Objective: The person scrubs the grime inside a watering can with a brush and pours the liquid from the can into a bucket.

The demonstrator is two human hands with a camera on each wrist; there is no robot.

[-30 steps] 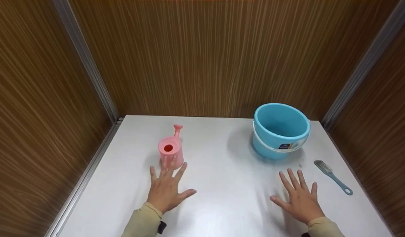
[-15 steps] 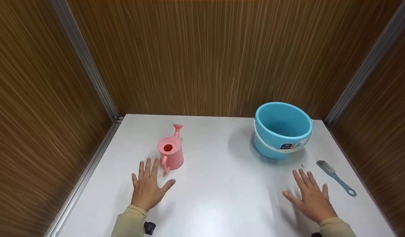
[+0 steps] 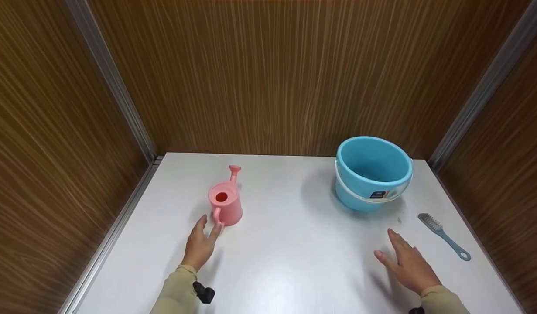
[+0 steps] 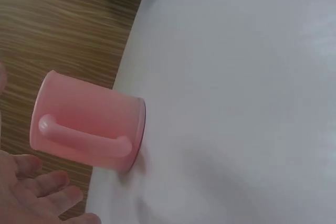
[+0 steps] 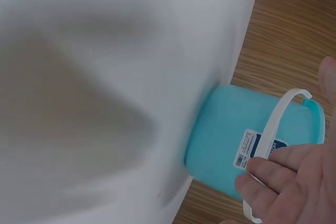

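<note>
A pink watering can (image 3: 227,205) stands upright on the left of the white table, spout toward the back wall and handle toward me. My left hand (image 3: 200,247) is by that handle, thumb and fingers apart. In the left wrist view a gap shows between the fingers (image 4: 50,184) and the can (image 4: 89,121). On the right, my right hand (image 3: 410,266) hovers with straight fingers and nothing in it. Behind it stands a light blue bucket (image 3: 360,192) with its white handle hanging down the front. The right wrist view shows the fingers (image 5: 273,179) in front of the bucket (image 5: 226,124).
A grey-blue brush (image 3: 445,237) with pale bristles lies near the table's right edge, right of my right hand. Wood-grain panels enclose the white table (image 3: 285,218) at the back (image 3: 268,78) and on both sides.
My left hand first moved left, away from the front of the watering can, then turned edge-on beside its handle. The right hand shifted slightly right and turned edge-on. Can, bucket and brush stay in place.
</note>
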